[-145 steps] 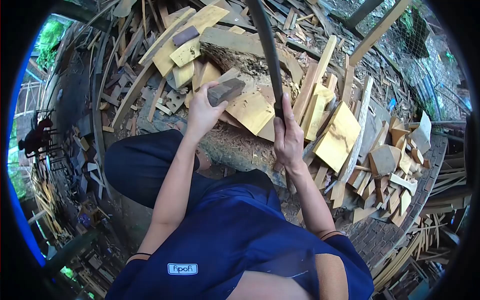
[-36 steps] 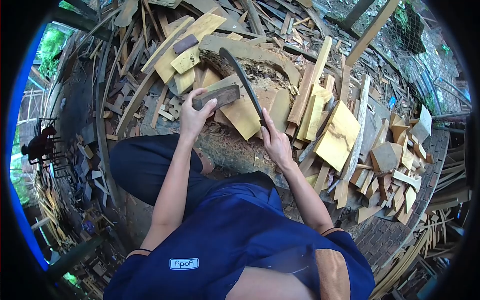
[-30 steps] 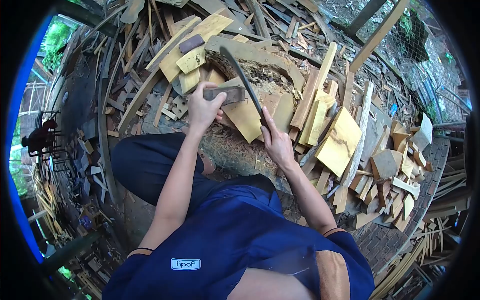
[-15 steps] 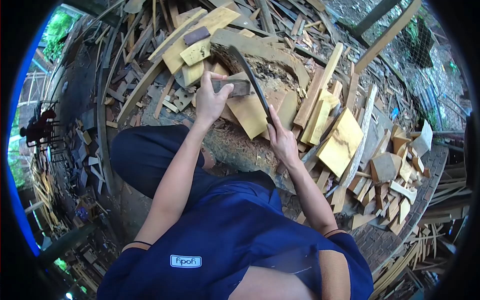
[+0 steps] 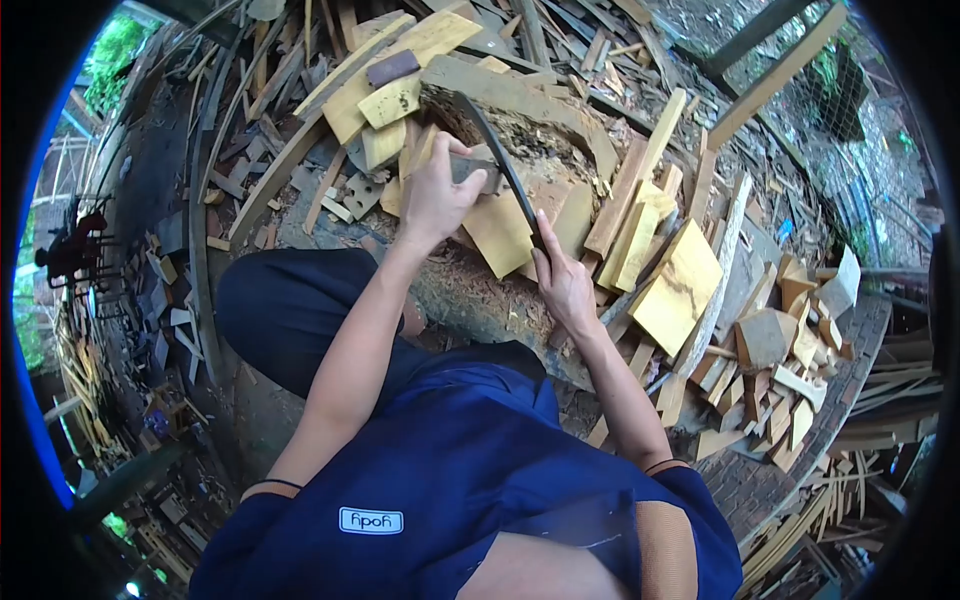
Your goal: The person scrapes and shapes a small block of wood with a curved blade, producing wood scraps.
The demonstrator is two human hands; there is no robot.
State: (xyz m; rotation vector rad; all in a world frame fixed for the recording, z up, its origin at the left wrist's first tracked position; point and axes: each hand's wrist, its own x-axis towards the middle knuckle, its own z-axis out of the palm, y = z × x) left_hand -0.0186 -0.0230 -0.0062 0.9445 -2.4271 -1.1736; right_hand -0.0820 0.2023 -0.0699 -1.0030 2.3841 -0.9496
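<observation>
My left hand (image 5: 432, 195) grips a small grey-brown wood block (image 5: 474, 172), with its thumb and fingers around the near end. Just right of the block is a long dark curved blade (image 5: 500, 150), whose lower end my right hand (image 5: 565, 285) holds, the index finger laid along it. The far end of the block meets or lies close to the blade; which of the two I cannot tell. Under both is a yellow board (image 5: 498, 232), resting on a worn, hollowed log (image 5: 540, 105).
Yellow boards with a purple-brown block (image 5: 393, 68) lie at the upper left. A yellow plank piece (image 5: 680, 288) sits to the right, beyond it a heap of offcuts (image 5: 768, 338). Long strips and scraps surround the log.
My left hand has moved right, along the block toward the blade, and covers more of the block. The right hand and blade have barely moved.
</observation>
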